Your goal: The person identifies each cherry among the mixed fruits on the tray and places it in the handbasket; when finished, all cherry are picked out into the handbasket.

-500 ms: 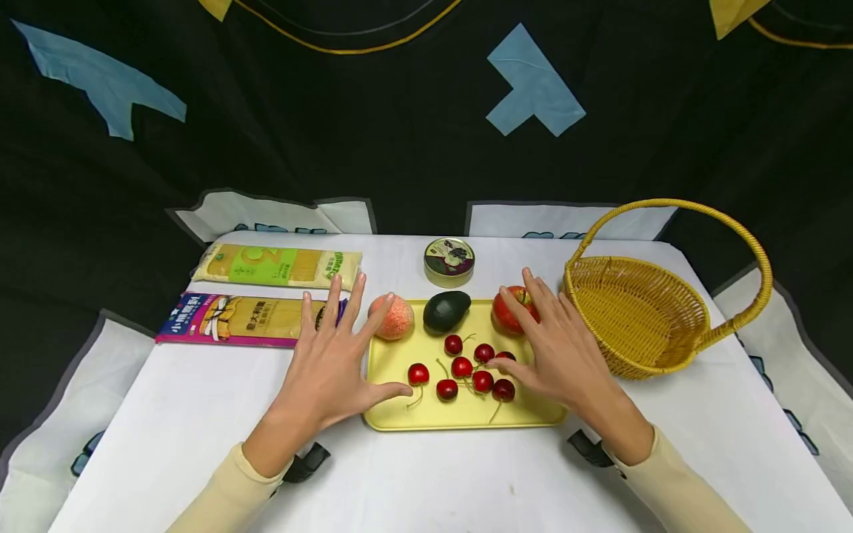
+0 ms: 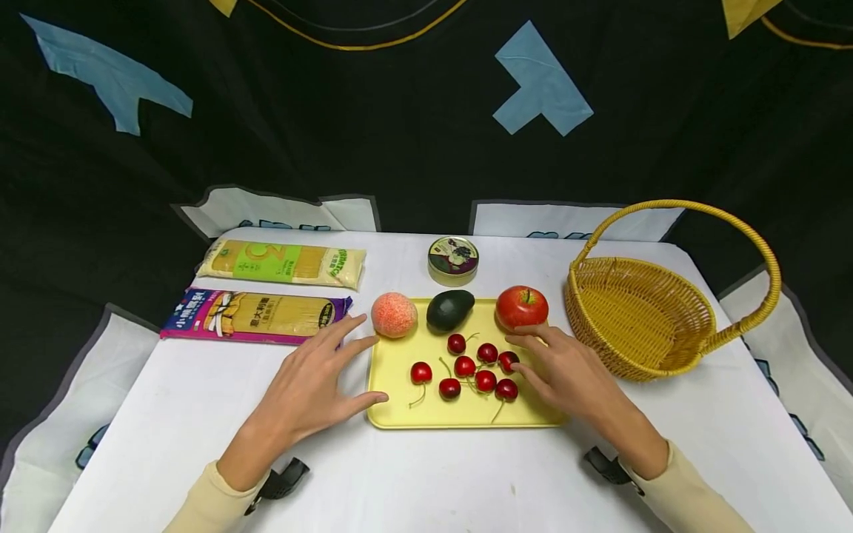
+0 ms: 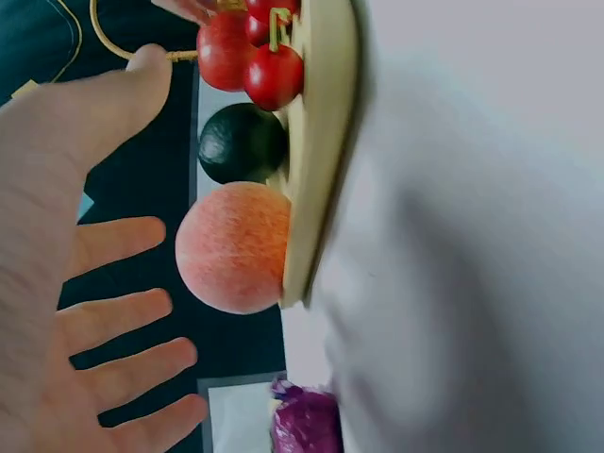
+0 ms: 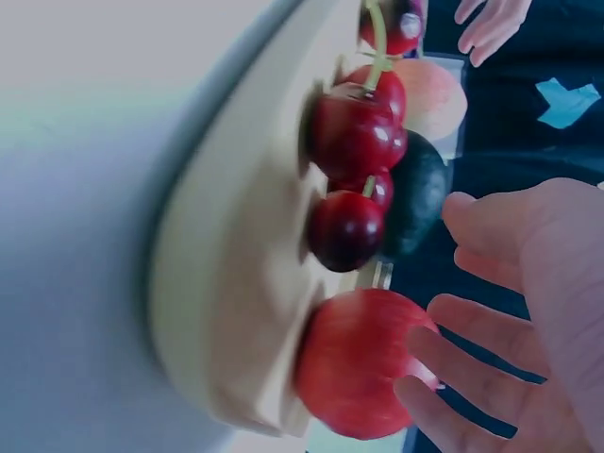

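On the table lies a yellow tray (image 2: 400,420) that holds a peach (image 2: 394,314), an avocado (image 2: 450,310), a red apple (image 2: 522,308) and several cherries (image 2: 486,380) with thin stems. My left hand (image 2: 293,389) hovers at the tray's left edge, its fingers spread and nothing in them. In the left wrist view the peach (image 3: 234,247) stands out beyond its loose fingers. Over the tray's right side my right hand (image 2: 576,370) holds nothing, thumb and fingers apart close to the rightmost cherry (image 2: 509,362). The right wrist view has its fingers in front of the apple (image 4: 363,363).
Two packs of noodles, one with a green label (image 2: 283,263) and one purple (image 2: 256,316), lie at the left. A round tin (image 2: 453,260) stands behind the tray. To the right is a yellow wicker basket (image 2: 640,318) with a tall handle (image 2: 746,226).
My left hand has drawn back left, off the tray, with its fingers less stretched. The right hand's fingers have pulled in and lowered, uncovering the apple. The fruit stays in place.
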The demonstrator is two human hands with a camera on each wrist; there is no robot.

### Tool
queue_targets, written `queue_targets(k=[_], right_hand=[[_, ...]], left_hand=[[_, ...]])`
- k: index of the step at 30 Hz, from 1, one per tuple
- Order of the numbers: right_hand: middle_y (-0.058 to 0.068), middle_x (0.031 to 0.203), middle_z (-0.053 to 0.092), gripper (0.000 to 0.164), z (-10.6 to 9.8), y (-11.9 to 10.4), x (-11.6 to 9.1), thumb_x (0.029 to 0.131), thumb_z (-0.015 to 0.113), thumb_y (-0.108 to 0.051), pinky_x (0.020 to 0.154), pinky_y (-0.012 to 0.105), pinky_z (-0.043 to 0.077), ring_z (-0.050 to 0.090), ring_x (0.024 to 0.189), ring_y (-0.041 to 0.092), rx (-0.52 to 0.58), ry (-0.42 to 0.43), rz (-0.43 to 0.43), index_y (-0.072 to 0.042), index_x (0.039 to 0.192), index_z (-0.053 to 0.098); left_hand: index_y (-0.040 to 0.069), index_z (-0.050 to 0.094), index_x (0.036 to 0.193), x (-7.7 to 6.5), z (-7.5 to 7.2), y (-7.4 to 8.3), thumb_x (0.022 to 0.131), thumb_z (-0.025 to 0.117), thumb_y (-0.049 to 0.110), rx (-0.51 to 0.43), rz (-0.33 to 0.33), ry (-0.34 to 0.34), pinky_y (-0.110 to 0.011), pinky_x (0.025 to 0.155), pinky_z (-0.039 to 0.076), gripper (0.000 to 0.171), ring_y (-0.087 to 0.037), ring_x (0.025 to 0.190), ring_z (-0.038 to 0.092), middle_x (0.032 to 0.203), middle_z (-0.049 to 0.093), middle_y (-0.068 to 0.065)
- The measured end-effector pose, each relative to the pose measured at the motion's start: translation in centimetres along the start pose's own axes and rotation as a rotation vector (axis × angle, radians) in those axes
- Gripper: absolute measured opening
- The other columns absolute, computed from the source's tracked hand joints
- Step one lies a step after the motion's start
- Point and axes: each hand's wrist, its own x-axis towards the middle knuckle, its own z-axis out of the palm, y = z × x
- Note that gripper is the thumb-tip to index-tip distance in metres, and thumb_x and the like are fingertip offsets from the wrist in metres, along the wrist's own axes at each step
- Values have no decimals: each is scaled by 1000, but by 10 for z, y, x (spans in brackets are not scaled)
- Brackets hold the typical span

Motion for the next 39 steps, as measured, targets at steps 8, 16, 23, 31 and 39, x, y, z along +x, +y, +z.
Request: queue_targets(k=[8, 16, 23, 31, 39], right_hand=[[0, 119, 68, 30, 11, 4, -3, 89, 79, -27, 78, 36, 59, 69, 100, 16, 50, -50, 10, -19, 117, 74], [-2, 115, 69, 24, 17, 7, -4, 88, 80, -21, 80, 36, 59, 69, 100, 15, 74, -84, -1, -19, 111, 76], [-2, 114, 69, 25, 18, 9, -4, 86, 82, -15, 79, 34, 59, 68, 97, 14, 98, -99, 8, -18, 109, 75], [-5, 109, 68, 23, 15, 10, -6, 86, 82, -18, 74, 30, 57, 64, 90, 7, 90, -108, 31, -20, 108, 74], [-2, 112, 65, 27, -4, 13, -2, 85, 83, -16, 71, 31, 57, 63, 86, 13, 94, -66, 37, -18, 110, 71]], left_hand=[[26, 63, 136, -6, 9, -8, 76, 68, 78, -23, 8, -121, -56, 101, 48, 79, -30, 137, 48, 154, 46, -5], [27, 66, 130, -9, 17, -12, 75, 74, 72, -32, 6, -164, -52, 94, 52, 71, -29, 131, 55, 151, 50, -2], [26, 68, 124, -10, 19, -15, 75, 74, 72, -2, 21, -168, -52, 95, 52, 67, -27, 130, 56, 148, 53, -1], [26, 69, 124, -14, 21, -14, 76, 73, 72, -13, 26, -196, -53, 99, 50, 66, -24, 135, 51, 151, 51, 2], [29, 68, 124, -16, 19, -12, 76, 70, 75, -2, -4, -239, -54, 97, 51, 66, -22, 137, 50, 152, 49, 6]])
